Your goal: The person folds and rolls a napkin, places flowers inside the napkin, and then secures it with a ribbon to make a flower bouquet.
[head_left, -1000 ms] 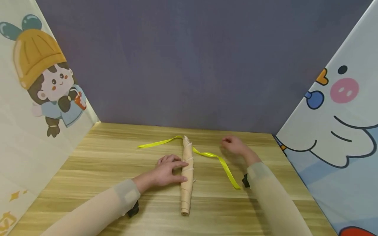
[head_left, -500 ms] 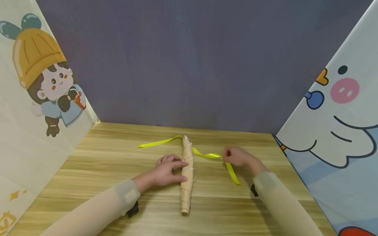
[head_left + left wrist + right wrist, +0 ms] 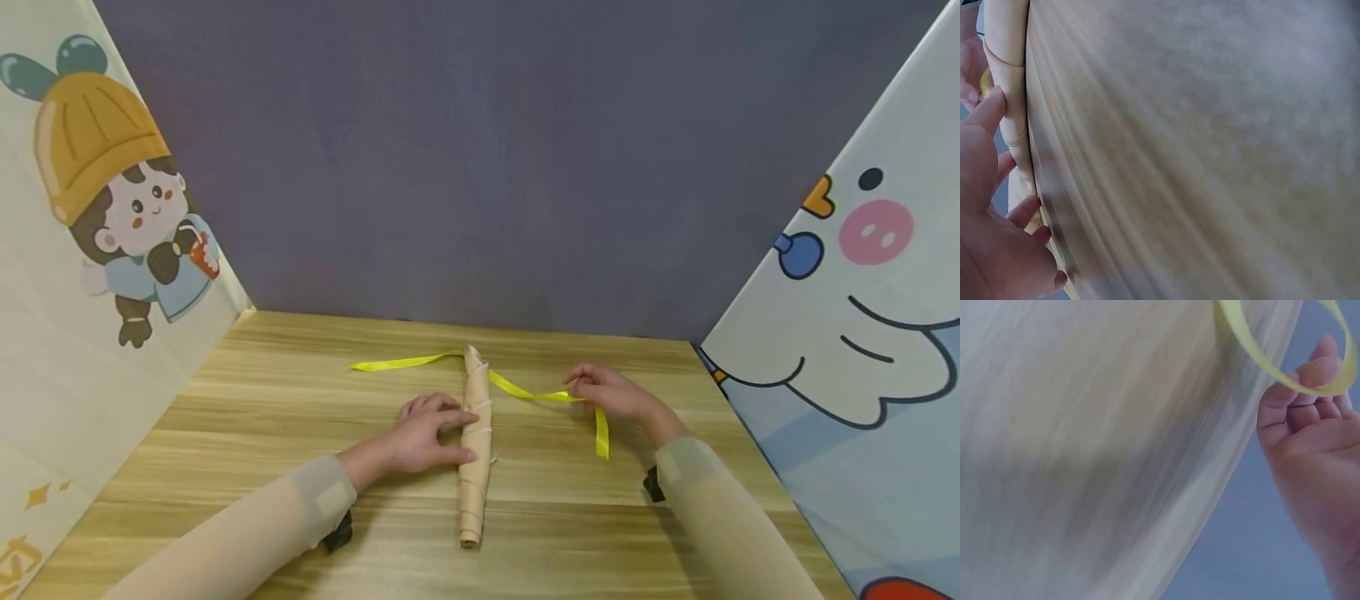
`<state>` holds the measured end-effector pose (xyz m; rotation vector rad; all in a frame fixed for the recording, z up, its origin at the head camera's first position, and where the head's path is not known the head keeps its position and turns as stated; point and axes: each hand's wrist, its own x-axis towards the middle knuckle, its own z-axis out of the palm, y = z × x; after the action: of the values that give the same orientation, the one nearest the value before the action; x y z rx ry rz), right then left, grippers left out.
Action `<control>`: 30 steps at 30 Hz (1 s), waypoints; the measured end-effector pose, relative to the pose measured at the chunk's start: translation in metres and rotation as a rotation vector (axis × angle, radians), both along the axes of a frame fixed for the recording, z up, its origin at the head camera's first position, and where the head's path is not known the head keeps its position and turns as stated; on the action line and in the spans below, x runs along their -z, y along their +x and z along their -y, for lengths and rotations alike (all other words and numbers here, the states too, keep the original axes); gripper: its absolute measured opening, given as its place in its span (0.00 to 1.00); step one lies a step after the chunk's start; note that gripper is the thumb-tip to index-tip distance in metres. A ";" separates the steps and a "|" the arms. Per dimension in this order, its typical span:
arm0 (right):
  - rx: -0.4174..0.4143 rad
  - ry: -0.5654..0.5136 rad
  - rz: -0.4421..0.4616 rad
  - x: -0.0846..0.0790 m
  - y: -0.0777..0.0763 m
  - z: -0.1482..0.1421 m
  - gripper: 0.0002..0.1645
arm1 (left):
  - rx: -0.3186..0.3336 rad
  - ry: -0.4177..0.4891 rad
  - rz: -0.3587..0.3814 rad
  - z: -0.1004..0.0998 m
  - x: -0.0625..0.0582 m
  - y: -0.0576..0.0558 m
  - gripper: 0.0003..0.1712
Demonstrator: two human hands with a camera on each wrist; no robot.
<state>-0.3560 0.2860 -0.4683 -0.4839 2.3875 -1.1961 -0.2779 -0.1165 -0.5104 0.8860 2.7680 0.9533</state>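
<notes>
In the head view a beige rolled-up wrap (image 3: 474,492), with pale edging along its turns, lies lengthwise on the table. My left hand (image 3: 423,437) rests against its left side, thumb and index fingertip touching the top. The left wrist view shows those fingers (image 3: 1022,212) extended along the roll (image 3: 1013,94). A yellow ribbon (image 3: 517,390) runs out on both sides from the roll's far end; its crossing there is hidden. To the right, my right hand (image 3: 611,392) holds the ribbon's right part, its tail hanging down. In the right wrist view the ribbon (image 3: 1250,344) passes between thumb and curled fingers.
The wood-grain table (image 3: 360,550) meets a dark grey panel (image 3: 465,167) at the back. White panels with cartoon prints stand at the left (image 3: 45,350) and right (image 3: 810,333). Small black devices sit under both wrists.
My right hand has come down to the ribbon, taken hold of it and moved slightly right, lifting its tail. My left hand and the roll have stayed in place.
</notes>
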 end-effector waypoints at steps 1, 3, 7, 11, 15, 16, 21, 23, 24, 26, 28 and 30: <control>-0.004 0.014 -0.003 -0.001 0.000 -0.001 0.24 | -0.001 0.005 0.006 0.000 -0.001 0.001 0.39; -0.030 0.040 -0.009 -0.003 0.001 -0.004 0.25 | -0.004 0.006 0.014 0.000 -0.004 0.002 0.39; -0.085 0.096 0.001 -0.005 0.001 -0.007 0.26 | -0.011 -0.015 0.040 -0.001 -0.004 0.001 0.38; -0.113 0.196 -0.022 -0.007 0.000 -0.011 0.28 | -0.006 -0.019 0.042 0.000 -0.004 0.000 0.39; -0.107 0.253 -0.069 -0.012 0.000 -0.015 0.26 | 0.012 -0.009 0.007 0.001 -0.005 0.000 0.40; -0.101 0.252 -0.086 -0.013 0.000 -0.016 0.24 | 0.015 -0.009 -0.002 0.002 -0.004 -0.001 0.40; -0.055 0.227 -0.206 -0.011 0.002 -0.017 0.11 | 0.008 -0.023 0.015 0.000 -0.007 0.001 0.39; -0.068 0.247 -0.316 -0.010 0.002 -0.016 0.06 | 0.007 -0.030 0.037 0.000 -0.012 0.003 0.39; -0.087 0.271 -0.381 -0.009 0.003 -0.015 0.06 | 0.007 -0.034 0.044 -0.001 -0.014 0.004 0.38; -0.126 0.358 -0.517 -0.007 0.005 -0.014 0.10 | 0.005 -0.038 0.052 -0.001 -0.016 0.004 0.38; -0.158 0.457 -0.600 -0.006 0.008 -0.015 0.15 | 0.003 -0.038 0.057 -0.001 -0.016 0.004 0.38; -0.176 0.536 -0.608 -0.006 0.012 -0.017 0.19 | 0.001 -0.032 0.053 -0.001 -0.013 0.004 0.38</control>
<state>-0.3439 0.3027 -0.4619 -0.9450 2.9324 -0.3118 -0.2740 -0.1157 -0.4973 0.8449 2.7305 0.9155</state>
